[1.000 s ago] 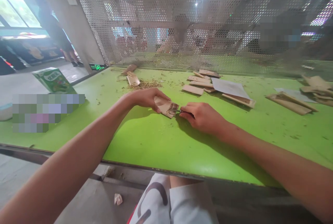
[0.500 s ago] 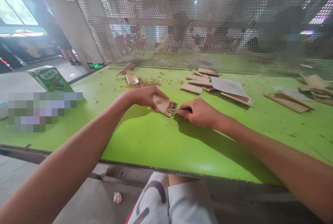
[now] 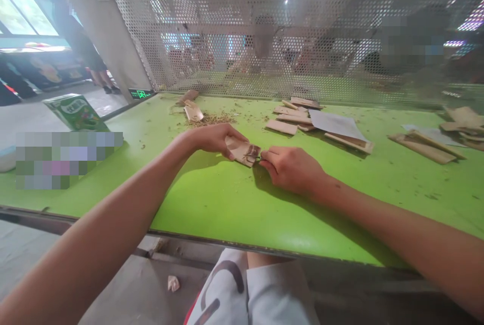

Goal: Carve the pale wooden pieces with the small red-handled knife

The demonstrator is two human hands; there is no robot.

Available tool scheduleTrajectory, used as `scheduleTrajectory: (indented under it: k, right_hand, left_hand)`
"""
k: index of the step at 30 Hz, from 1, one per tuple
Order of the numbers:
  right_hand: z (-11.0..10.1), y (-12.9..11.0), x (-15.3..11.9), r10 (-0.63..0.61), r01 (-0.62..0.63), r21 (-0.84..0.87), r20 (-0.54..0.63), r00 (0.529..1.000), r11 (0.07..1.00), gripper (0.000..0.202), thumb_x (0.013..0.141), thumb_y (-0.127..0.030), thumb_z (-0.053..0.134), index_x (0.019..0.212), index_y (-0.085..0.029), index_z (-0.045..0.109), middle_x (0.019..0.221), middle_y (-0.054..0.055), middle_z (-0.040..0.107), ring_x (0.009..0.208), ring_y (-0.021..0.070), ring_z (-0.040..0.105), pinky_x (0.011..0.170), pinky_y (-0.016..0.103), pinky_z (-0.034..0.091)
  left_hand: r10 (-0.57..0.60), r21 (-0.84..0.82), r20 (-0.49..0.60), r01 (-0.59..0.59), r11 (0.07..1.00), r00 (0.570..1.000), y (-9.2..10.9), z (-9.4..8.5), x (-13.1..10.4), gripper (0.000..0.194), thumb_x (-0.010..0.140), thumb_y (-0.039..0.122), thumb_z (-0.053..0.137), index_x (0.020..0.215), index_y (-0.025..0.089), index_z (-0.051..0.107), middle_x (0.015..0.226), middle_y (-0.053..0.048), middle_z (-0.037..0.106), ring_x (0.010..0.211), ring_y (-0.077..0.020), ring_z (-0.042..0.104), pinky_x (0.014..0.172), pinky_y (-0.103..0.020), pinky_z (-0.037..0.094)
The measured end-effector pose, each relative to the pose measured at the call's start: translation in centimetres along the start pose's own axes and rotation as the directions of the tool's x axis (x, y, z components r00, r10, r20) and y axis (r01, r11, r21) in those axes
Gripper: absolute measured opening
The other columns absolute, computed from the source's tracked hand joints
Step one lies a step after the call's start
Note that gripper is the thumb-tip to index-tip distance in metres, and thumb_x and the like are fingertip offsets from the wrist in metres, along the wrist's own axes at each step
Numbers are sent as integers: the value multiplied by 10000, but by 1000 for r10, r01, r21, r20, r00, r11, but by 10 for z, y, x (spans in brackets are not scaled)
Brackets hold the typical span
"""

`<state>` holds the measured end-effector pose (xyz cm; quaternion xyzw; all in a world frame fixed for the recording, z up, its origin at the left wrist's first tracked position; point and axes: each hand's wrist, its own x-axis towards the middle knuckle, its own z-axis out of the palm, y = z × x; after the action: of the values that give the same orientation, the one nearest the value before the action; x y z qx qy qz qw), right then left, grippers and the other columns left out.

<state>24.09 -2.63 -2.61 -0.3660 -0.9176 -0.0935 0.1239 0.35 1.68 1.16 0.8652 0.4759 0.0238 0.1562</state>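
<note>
My left hand is closed around the left end of a short, curved, tan piece of bamboo, thumb on the near side. A dark brown band crosses its right end, where the surface looks rough and splintered. Against that end my right hand is closed in a pinch on a thin tool; only a small dark bit of it shows, the rest hidden by the fingers. Both hands are just above the green table. Behind the left hand lie small brown shavings.
Several bamboo pieces and a white sheet lie behind my right hand. More bamboo pieces are at the right. A green box stands at the left. A perforated metal screen rises along the table's back edge.
My right hand has turned slightly, its back now more upward, and less of the thin tool shows. My left hand still has the bamboo piece. The view has shifted slightly.
</note>
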Motion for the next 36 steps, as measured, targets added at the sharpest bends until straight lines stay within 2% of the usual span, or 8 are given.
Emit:
scheduleTrajectory:
  k: [6,11,17,20,23,26,32,36]
  right_hand:
    - [-5,-1,6,36,-49,148,87,996,988,314,880,-270,444,727,-142,687,641,78,650,530,141,483,537,284,293]
    - [-5,6,12,80,-126,312,157,984,942,267,821,-275,498,658,-152,670,498,11,550,442,105,382,473,279,238]
    - [-9,11,17,130,-246,448,275,953,860,279,835,-330,505,707,-175,699,545,5,589,455,110,426,472,270,262]
    - [-8,10,14,114,-193,380,221,969,905,287,863,-331,490,760,-179,711,590,22,627,488,121,458,495,274,277]
    - [-5,3,7,70,-86,187,89,994,979,310,904,-315,447,845,-157,707,720,77,677,564,143,511,534,281,295]
    - [-3,-7,4,43,-46,56,56,998,997,358,941,-306,379,914,-129,689,820,129,688,593,164,537,546,293,307]
    - [-8,-12,9,106,-130,172,145,984,976,314,890,-283,453,695,-157,664,617,89,629,491,130,469,511,288,279]
    - [-9,-5,14,109,-155,292,167,980,944,258,844,-253,500,655,-165,651,554,45,595,449,107,417,487,286,252]
  left_hand:
    - [-15,0,-14,15,1000,1000,0,1,-1,606,679,352,727,1264,243,608,1276,-39,629,1105,-246,573,946,-319,387]
    - [-25,0,-13,25,1000,1000,3,-1,-1,597,673,330,730,1253,239,619,1273,-40,631,1101,-248,573,952,-321,384]
    - [-22,23,-18,23,999,1000,-1,0,0,618,674,372,730,1269,263,604,1333,-41,592,1173,-260,536,996,-349,363]
    - [-22,26,-11,22,999,1000,-3,1,0,629,677,389,726,1279,264,595,1341,-39,585,1178,-259,533,999,-345,364]
    - [-21,18,-1,21,1000,1000,-3,1,0,621,691,386,718,1285,261,589,1347,-41,579,1169,-256,539,986,-339,375]
    - [-7,10,10,7,1000,1000,-2,1,0,598,701,371,715,1276,257,597,1331,-41,591,1150,-251,551,983,-344,377]
    - [-8,0,-12,8,1000,1000,2,0,-1,571,692,331,725,1247,247,622,1296,-39,618,1132,-253,564,979,-341,374]
    - [-28,12,-15,29,1000,999,4,0,-1,596,682,337,731,1259,244,614,1289,-39,623,1132,-259,561,958,-326,380]
